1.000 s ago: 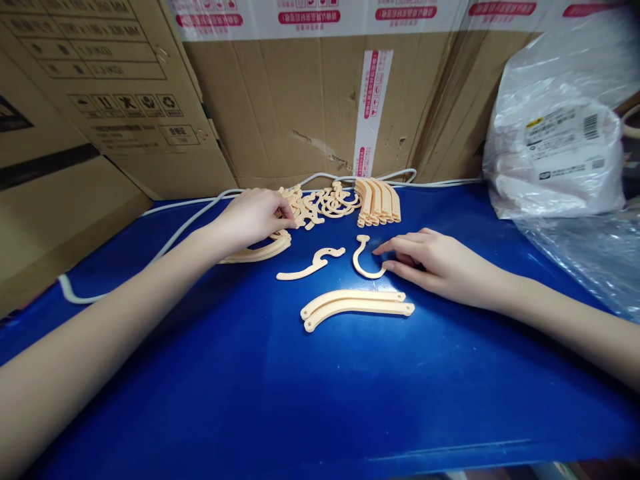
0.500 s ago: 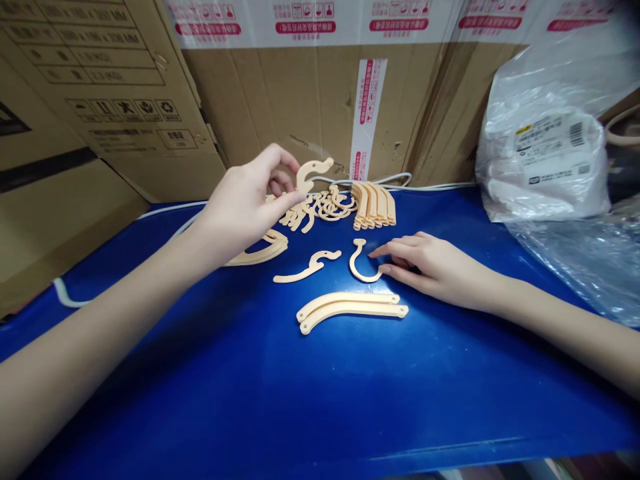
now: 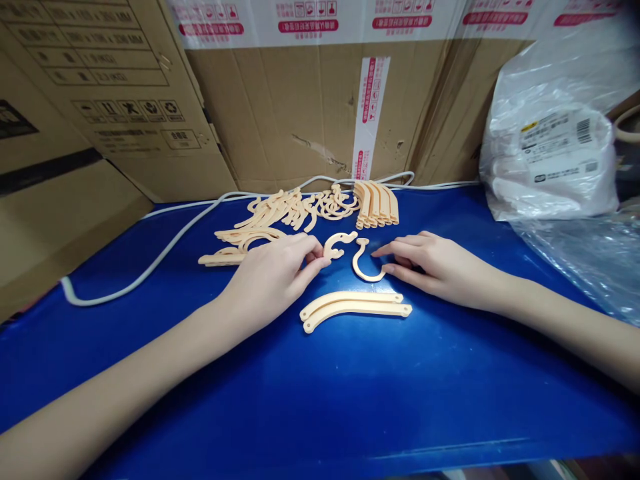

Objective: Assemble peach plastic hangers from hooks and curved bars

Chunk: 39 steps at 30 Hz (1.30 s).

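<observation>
My left hand (image 3: 280, 267) pinches a small beige curved plastic piece (image 3: 346, 237) between thumb and fingers, low over the table, with part of it hidden by the fingertips. To the right, my right hand (image 3: 425, 261) rests with index finger and thumb apart beside a beige plastic hook (image 3: 359, 267). Its thumb tip is at the hook's curved end and seems to touch it. Nearer to me, two long bent beige arms (image 3: 355, 308) lie side by side, holes at their ends.
Behind my hands lie a heap of beige pieces (image 3: 270, 208), a row of stacked arms (image 3: 376, 203) and folded-looking beige parts (image 3: 220, 258) on the blue table (image 3: 320, 400). A white cable (image 3: 170, 257) runs along the back. Cardboard boxes (image 3: 290, 113) and a plastic-wrapped package (image 3: 550, 160) stand beyond.
My left hand has come down and toward the middle with the curved piece, now beside the hook. It covers the spot where a similar piece lay. My right hand has hardly moved.
</observation>
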Each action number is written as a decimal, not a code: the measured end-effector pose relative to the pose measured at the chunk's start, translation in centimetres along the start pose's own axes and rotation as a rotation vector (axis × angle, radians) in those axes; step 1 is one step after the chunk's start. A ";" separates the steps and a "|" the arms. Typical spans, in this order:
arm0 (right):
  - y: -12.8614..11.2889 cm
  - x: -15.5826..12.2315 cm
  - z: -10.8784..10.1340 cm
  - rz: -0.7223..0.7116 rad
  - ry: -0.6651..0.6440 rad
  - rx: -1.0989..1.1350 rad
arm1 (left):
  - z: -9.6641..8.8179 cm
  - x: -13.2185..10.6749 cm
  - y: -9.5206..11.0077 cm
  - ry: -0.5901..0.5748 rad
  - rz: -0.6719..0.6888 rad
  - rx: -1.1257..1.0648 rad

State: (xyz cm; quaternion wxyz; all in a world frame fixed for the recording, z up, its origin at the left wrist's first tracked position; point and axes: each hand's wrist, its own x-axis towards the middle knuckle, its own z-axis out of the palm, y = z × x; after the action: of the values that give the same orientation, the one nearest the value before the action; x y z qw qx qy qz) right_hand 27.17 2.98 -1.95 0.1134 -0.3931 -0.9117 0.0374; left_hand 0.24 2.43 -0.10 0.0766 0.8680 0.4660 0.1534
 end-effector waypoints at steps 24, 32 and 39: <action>-0.1 0.1 0.1 0.005 0.002 -0.016 | 1.6 0.0 -2.0 0.109 0.152 0.047; -0.1 0.1 0.0 0.006 0.002 -0.017 | 1.9 0.1 -1.9 0.050 0.244 0.065; -0.1 0.1 0.0 0.003 0.000 -0.017 | 2.1 0.0 -2.0 0.107 0.218 0.067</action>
State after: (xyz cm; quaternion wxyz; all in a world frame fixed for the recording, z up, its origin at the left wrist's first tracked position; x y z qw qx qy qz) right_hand 26.97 3.00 -1.94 0.1102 -0.3954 -0.9114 0.0300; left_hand -0.63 3.55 -2.67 0.0054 0.9061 0.3771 0.1915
